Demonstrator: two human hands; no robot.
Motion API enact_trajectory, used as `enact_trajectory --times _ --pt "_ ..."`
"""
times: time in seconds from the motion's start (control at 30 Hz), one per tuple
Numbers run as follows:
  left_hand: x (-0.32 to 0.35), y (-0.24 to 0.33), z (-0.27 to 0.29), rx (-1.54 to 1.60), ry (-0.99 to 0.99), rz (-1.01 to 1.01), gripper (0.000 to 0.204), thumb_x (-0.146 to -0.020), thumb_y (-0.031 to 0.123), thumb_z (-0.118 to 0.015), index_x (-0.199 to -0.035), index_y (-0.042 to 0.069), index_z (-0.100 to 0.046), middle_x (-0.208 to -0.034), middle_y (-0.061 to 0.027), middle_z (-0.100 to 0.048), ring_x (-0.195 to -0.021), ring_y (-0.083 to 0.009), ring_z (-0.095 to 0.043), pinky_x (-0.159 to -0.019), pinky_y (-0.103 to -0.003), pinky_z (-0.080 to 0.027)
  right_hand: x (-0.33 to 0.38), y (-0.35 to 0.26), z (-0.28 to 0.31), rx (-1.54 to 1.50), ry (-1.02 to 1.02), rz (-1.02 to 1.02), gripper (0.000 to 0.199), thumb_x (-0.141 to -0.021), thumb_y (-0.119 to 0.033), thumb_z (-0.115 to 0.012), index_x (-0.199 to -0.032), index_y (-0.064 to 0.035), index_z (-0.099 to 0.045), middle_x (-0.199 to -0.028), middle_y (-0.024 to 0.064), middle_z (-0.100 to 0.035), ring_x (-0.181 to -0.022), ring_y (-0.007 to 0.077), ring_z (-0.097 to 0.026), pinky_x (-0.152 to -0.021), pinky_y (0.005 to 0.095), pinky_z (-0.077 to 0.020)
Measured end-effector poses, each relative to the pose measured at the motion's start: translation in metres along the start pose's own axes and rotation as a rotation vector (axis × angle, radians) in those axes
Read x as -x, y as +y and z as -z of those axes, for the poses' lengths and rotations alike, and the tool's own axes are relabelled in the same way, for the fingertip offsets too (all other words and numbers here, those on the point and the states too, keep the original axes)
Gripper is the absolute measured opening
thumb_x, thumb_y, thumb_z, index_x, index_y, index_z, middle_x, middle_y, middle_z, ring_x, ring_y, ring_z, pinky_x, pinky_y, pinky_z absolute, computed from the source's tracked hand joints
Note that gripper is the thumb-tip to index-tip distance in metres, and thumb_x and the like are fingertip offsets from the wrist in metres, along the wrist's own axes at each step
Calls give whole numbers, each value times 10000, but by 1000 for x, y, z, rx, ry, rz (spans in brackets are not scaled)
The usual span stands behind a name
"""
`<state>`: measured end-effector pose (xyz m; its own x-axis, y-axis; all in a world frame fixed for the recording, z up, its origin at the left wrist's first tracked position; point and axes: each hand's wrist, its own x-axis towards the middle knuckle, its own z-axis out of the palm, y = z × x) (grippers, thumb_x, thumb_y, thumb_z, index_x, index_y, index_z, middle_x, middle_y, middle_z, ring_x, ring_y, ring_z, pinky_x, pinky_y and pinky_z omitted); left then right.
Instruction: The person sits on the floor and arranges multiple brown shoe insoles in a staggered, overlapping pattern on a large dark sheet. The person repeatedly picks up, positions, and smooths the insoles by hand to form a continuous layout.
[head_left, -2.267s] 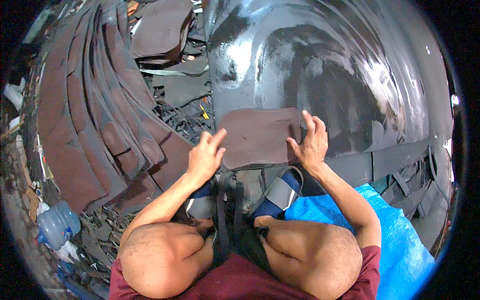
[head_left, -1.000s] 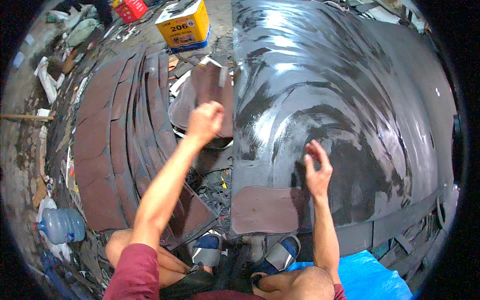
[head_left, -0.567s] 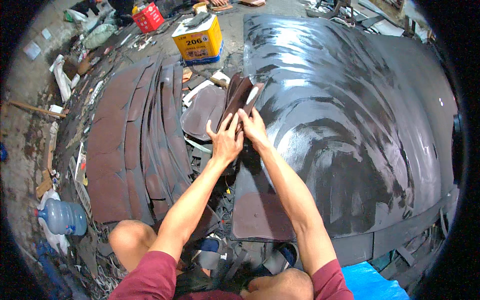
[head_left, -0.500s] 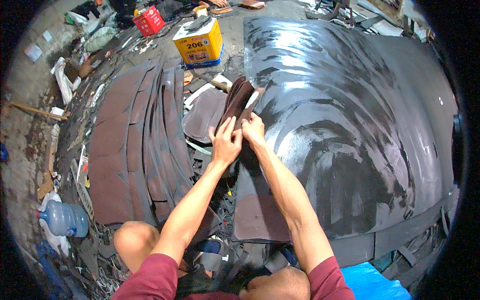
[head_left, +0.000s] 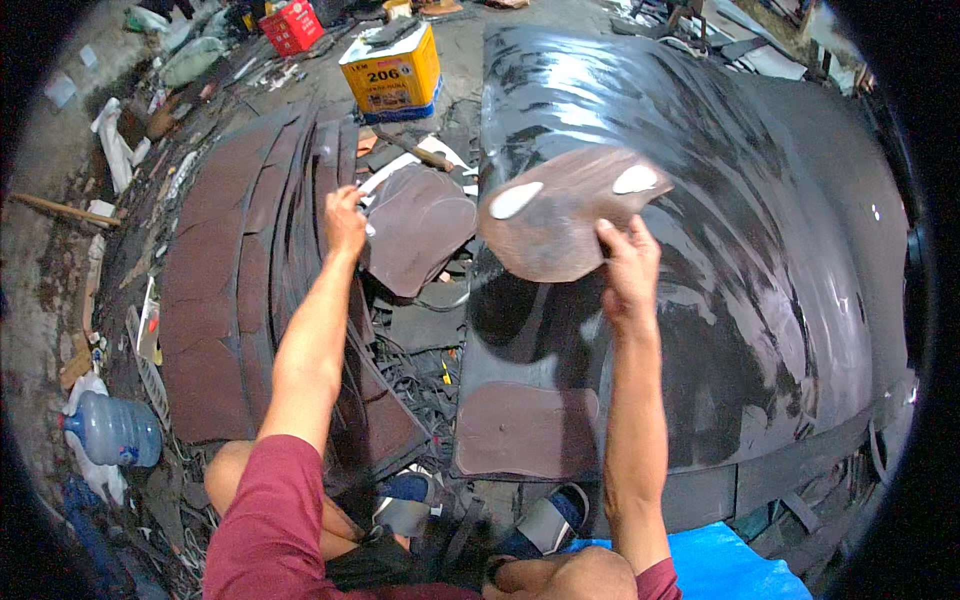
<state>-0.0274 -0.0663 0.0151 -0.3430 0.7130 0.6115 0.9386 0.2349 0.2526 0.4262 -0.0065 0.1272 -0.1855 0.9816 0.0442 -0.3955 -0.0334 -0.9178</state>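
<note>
In my right hand is a flat brown-grey template with a rounded, two-lobed outline and two white oval patches. Thumb and fingers pinch its right edge, above a glossy black sheet. My left hand is at the right side of layered brown sheets, its fingers curled; a small white bit shows by the thumb, and what it holds cannot be made out. Between the hands lies a pile of dark brown rounded cut pieces. Another brown rounded piece lies on the black sheet's near left corner.
A yellow tin stands beyond the brown pieces, with a red box behind it. A hammer-like tool lies nearby. Scraps litter the floor around my feet. A blue water jug lies at left, a blue sheet at lower right.
My hands, close together at the brown pieces before, have parted. The right hand has swung right with the template, now seen flat; the left has moved left. The rounded pieces lie flat in the pile.
</note>
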Motion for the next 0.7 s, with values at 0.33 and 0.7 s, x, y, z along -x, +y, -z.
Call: enact_trajectory --times 0.33,0.7 --pt "73 283 89 797 -387 -402 812 -826 130 -780 -1536 89 -388 -1527 -188 -469 -1404 -314 -466 -1143 -460 -376 53 -27 15 -85 373 -101 377 -1009 -267 -567 -1277 -2 -586 -1055 56 -679 -923 169 -665 -678 292 -565" --pt "163 225 79 1213 -550 865 530 -872 -7 -750 -1371 -50 -576 -1241 -118 -674 -1062 -169 -659 -932 -305 -535 78 35 103 584 -44 22 338 -867 29 -704 -1199 2 -645 -1078 36 -710 -961 125 -647 -871 291 -518"
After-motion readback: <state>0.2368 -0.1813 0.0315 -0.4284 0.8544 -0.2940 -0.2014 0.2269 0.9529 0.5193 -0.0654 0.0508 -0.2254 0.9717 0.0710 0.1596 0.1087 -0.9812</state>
